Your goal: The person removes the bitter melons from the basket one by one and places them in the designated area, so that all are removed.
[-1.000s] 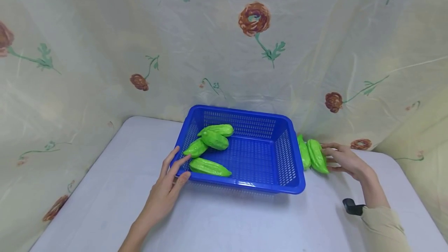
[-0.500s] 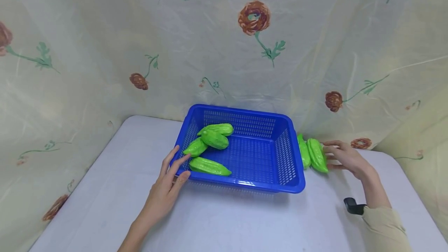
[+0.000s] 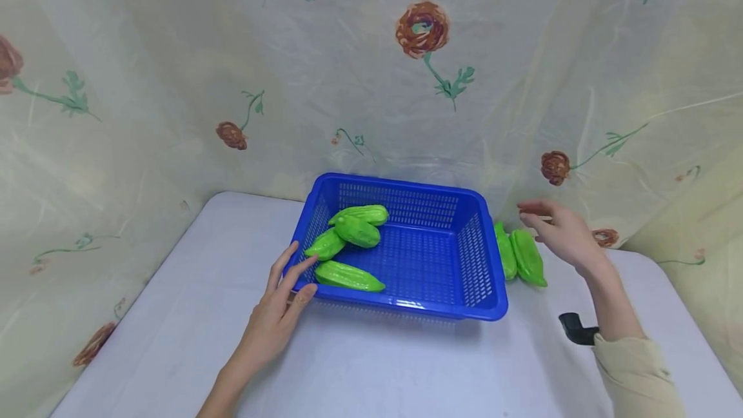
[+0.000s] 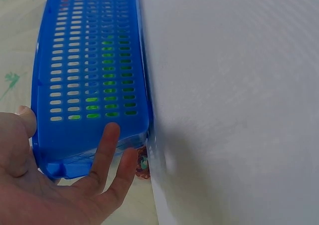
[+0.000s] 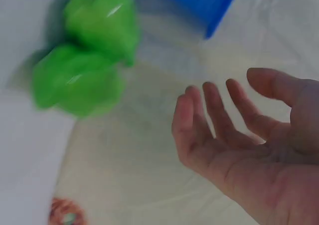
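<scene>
Your right hand (image 3: 560, 232) has risen empty, fingers loose, leaving two bitter gourds (image 3: 525, 258) outside the blue basket (image 3: 420, 266) at three o'clock; your left hand (image 3: 275, 312), fingers spread, touches its eight-o'clock corner.

white table (image 3: 406, 366); on it a blue basket (image 3: 400, 302); just beside that, two green gourds (image 3: 529, 260)

Basket (image 4: 75, 140): cut off at the top in both wrist views
Inner gourds (image 3: 356, 231): mostly hidden behind its wall in the left wrist view
Outer gourds (image 3: 528, 260): blurred in the right wrist view
Sleeve (image 3: 637, 376): cut off at the head view's bottom
</scene>
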`<state>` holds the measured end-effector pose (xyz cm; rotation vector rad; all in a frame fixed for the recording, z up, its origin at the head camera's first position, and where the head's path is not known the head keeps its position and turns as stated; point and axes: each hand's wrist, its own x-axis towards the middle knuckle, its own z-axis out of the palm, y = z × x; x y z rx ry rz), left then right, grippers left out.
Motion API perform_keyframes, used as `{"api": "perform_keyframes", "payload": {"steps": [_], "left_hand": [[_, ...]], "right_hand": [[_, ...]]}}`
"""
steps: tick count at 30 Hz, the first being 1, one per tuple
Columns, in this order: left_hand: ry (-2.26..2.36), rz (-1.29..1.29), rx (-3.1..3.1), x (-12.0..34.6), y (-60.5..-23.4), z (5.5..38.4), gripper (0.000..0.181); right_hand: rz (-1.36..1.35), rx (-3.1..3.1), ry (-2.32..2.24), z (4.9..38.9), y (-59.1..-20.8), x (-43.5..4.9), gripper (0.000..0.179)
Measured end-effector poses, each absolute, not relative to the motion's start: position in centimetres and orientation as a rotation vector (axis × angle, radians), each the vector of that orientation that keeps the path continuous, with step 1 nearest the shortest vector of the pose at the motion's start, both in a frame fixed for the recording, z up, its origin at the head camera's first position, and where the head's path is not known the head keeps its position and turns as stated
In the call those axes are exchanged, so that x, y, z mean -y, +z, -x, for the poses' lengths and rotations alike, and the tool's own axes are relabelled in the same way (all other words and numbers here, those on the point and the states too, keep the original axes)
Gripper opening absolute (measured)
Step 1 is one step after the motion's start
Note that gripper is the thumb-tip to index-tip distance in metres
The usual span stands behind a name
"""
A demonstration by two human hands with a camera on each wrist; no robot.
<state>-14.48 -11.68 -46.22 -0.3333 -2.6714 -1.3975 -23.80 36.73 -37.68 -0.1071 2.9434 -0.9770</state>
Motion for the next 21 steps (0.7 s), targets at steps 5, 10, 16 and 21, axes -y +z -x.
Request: {"api": "perform_keyframes", "payload": {"steps": [5,10,16,21], "left_hand": [[-1.406,0.332,2.670,11.6,-46.2,14.5,0.046],[-1.402,0.331,2.668,11.6,-46.1,14.5,0.046],[-1.397,0.336,2.661,11.5,-46.2,14.5,0.045],[-1.388,0.338,2.658,11.6,-46.2,14.5,0.045]], "right_hand": [[0.297,-2.921,-1.002,23.1,-36.0,-32.8,0.048],[0.491,-2.863,-0.990,23.0,-34.4,-29.4,0.041],[0.695,-2.772,-0.969,23.9,-33.7,-25.7,0.032],[0.806,-2.668,-0.997,24.8,-34.0,-23.1,0.029]]}}
